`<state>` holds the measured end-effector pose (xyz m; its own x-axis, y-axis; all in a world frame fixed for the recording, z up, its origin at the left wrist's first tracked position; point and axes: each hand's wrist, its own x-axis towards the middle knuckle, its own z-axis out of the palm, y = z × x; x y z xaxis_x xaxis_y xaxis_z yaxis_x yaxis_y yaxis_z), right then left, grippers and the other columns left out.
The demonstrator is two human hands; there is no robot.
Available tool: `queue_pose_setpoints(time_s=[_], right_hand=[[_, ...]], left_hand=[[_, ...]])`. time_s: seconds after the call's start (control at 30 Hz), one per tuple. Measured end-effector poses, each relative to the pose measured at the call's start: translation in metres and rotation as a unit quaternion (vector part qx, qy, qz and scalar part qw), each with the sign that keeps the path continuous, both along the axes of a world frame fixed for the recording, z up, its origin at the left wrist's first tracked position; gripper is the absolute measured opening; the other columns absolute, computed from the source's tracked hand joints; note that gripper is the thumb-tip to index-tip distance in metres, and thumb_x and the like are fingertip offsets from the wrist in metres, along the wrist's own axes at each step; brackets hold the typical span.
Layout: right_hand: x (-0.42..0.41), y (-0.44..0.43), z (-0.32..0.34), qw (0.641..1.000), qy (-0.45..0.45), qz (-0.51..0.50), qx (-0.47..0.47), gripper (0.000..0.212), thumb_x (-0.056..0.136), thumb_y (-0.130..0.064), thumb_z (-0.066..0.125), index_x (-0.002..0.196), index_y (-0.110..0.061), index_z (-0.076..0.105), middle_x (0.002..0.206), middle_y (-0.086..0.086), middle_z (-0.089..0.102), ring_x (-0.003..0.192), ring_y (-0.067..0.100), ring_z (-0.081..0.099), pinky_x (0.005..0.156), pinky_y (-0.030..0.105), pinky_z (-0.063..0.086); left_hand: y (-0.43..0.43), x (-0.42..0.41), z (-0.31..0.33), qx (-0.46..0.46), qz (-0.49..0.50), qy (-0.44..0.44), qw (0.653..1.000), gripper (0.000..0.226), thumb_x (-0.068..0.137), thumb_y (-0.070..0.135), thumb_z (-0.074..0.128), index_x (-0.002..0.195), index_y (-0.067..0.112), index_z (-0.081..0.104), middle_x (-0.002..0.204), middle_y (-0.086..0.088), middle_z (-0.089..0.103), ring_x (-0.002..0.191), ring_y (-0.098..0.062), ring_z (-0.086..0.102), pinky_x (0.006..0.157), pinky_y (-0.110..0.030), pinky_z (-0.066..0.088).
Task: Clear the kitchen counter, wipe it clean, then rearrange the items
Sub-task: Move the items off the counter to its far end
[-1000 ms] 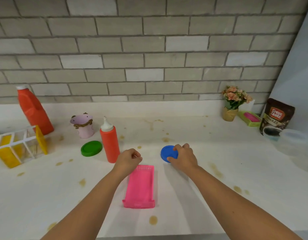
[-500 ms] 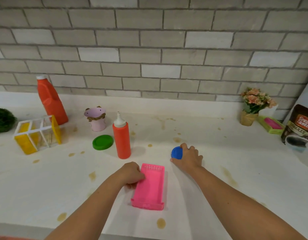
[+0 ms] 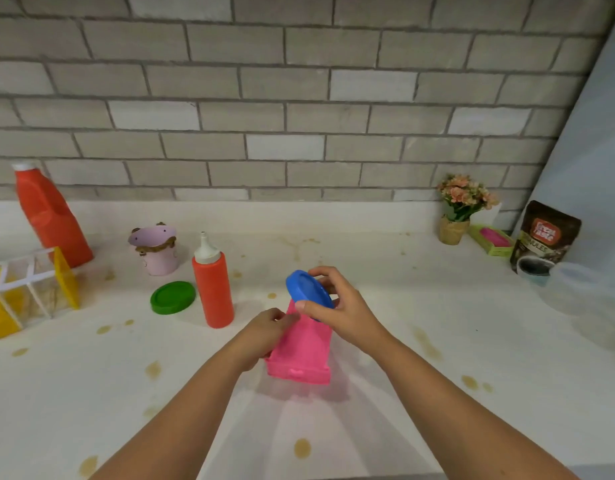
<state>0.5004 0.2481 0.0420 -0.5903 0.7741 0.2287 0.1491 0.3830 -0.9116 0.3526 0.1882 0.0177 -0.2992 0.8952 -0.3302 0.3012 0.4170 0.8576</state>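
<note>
1. Since the earlier frame, the blue lid (image 3: 309, 295) has been lifted off the worktop (image 3: 437, 358). It is now held tilted above the far end of the pink tray (image 3: 301, 351).
2. The right hand (image 3: 344, 311) is clamped on the blue lid, with the thumb on the near rim and the fingers curled over the far rim.
3. The pink tray, which lay flat earlier, is now raised at its far end. Whether its near end touches the worktop cannot be told.
4. The left hand (image 3: 264, 332) is closed on the left edge of the pink tray, where earlier it only rested against that edge.
5. One label can be read in part. The dark coffee pouch (image 3: 545, 237) at the right rear shows the letters "NULES" under a red badge. The writing on the badge is too blurred to read. A cup of coffee is printed at the foot of the pouch.
6. The other items are unchanged in position:
   - The red squeeze bottle (image 3: 212, 285) stands upright, left of the hands.
   - The green lid (image 3: 173, 297) lies flat just beside the bottle.
   - The pink pot (image 3: 156, 251) stands behind the green lid.
   - The red jug (image 3: 46, 216) stands at the left rear, against the wall.
   - The yellow and white divider rack (image 3: 25, 289) lies in front of the jug.
   - The flower pot (image 3: 455, 226) and the green box (image 3: 493, 242) stand at the right rear.
7. Brown stains (image 3: 302, 447) are scattered across the worktop.
</note>
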Motion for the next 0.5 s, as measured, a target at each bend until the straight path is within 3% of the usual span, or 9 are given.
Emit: queue_pose_setpoints(time_s=[0.1,0.2,0.3,0.43,0.5], right_hand=[[0.011,-0.006,-0.005,0.999,-0.023,-0.008,0.028,0.06,0.059,-0.059,0.066,0.113,-0.038,0.05,0.119,-0.009,0.054,0.11,0.007,0.052,0.083,0.012,0.043],[0.026,-0.006,-0.008,0.996,-0.058,-0.055,0.047,0.062,0.057,-0.064,0.063,0.113,-0.045,0.044,0.119,-0.014,0.05,0.116,0.009,0.045,0.094,0.024,0.042],[0.042,-0.007,-0.007,0.992,-0.089,-0.079,0.047,0.065,0.056,-0.066,0.064,0.115,-0.049,0.04,0.121,-0.014,0.048,0.12,0.007,0.04,0.098,0.028,0.042],[0.061,-0.008,-0.009,0.987,-0.116,-0.094,0.063,0.078,0.064,-0.064,0.062,0.133,-0.035,0.041,0.129,-0.012,0.043,0.124,0.006,0.036,0.104,0.025,0.035],[0.068,-0.008,-0.01,0.987,-0.097,-0.115,0.06,0.071,0.072,-0.063,0.056,0.134,-0.031,0.042,0.133,-0.01,0.039,0.125,0.004,0.036,0.108,0.025,0.034]], left_hand=[[0.009,0.014,-0.001,0.044,0.009,-0.086,0.995,0.039,0.098,0.036,0.037,0.112,0.005,0.058,0.103,-0.013,0.069,0.088,-0.028,0.066,0.072,-0.037,0.052],[0.015,0.031,0.002,0.055,-0.007,-0.13,0.99,0.038,0.098,0.035,0.035,0.104,0.011,0.064,0.089,-0.009,0.07,0.074,-0.022,0.065,0.06,-0.026,0.049],[0.022,0.048,0.005,0.064,-0.022,-0.17,0.983,0.032,0.098,0.03,0.038,0.097,0.016,0.066,0.088,-0.009,0.071,0.077,-0.024,0.066,0.071,-0.032,0.05],[0.033,0.069,0.007,0.074,-0.035,-0.201,0.976,0.02,0.091,0.019,0.047,0.089,0.016,0.066,0.075,-0.003,0.07,0.071,-0.021,0.065,0.069,-0.031,0.049],[0.038,0.078,0.009,0.09,-0.036,-0.222,0.97,0.021,0.092,0.026,0.048,0.092,0.016,0.067,0.082,-0.005,0.073,0.079,-0.023,0.067,0.079,-0.036,0.052]])
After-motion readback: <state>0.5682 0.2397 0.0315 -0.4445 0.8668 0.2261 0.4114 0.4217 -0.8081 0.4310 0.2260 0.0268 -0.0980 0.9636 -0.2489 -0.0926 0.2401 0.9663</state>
